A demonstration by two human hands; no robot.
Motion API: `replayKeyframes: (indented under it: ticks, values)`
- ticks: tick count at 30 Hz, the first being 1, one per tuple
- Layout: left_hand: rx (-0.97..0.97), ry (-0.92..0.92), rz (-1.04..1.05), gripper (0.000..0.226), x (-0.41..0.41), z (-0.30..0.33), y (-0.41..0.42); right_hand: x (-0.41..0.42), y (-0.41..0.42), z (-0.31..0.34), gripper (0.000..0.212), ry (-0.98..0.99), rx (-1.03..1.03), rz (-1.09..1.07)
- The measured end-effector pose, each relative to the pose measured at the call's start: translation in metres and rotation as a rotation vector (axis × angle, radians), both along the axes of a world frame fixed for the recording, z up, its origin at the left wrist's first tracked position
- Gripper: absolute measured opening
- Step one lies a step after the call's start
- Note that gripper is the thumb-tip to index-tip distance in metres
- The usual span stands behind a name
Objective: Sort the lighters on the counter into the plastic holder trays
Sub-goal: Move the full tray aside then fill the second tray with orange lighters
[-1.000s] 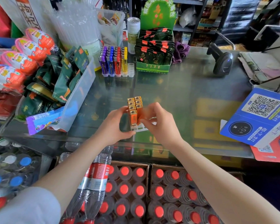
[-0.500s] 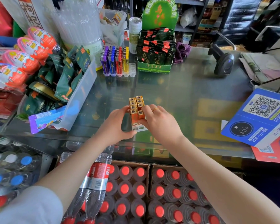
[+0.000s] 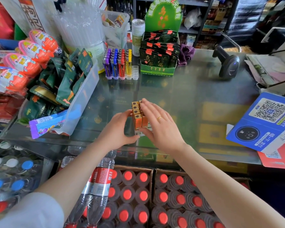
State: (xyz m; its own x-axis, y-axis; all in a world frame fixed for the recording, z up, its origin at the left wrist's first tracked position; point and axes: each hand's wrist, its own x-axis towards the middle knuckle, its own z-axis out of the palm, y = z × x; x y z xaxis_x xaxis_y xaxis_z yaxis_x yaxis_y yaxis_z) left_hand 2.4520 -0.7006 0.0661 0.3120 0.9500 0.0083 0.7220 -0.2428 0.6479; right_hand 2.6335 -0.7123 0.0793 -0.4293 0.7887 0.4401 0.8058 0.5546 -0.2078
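Gold lighters: we see the gold lighters [image 3: 137,115] standing upright in two rows in a small clear tray [image 3: 141,132] near the front edge of the glass bench [image 3: 196,102]; the right-hand row is mostly hidden by the hand over it.
Right hand: a second ago our right hand [image 3: 158,125] had its fingers curled around the pack; now they lie straight and flat along its right side and top, a spread grip that presses rather than pinches.
Left hand: our left hand [image 3: 118,129] is still against the left side, thumb low by the tray's front corner; it braces the pack.
What it means: we judge the lighters are seated and are only being squared and pushed level; this tray looks close to done.
Other tray: the coloured lighters [image 3: 117,63] stand in their own clear tray [image 3: 135,72] at the back, well apart, with bare slots on its right.
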Motion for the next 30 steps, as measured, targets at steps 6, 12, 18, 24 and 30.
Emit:
replayKeyframes:
  ticks: [6,12,18,24,30]
  values:
    - [-0.048,-0.022,0.027,0.059,-0.008,0.005,0.005,0.040,0.010,-0.009,0.061,0.000,-0.428,-0.089]
    - [-0.094,-0.018,0.044,0.066,-0.024,0.012,0.020,0.025,0.037,-0.006,0.042,-0.076,-0.476,-0.080]
    - [0.046,-0.135,0.333,0.058,-0.042,0.011,0.035,-0.017,0.084,-0.005,0.045,-0.087,-0.468,-0.246]
    - [0.123,-0.154,0.328,0.029,-0.059,0.035,0.042,-0.053,0.130,-0.009,0.044,0.001,-0.460,-0.322]
    - [0.173,-0.145,0.282,0.030,-0.060,0.049,0.049,-0.072,0.154,-0.009,0.047,0.044,-0.446,-0.318]
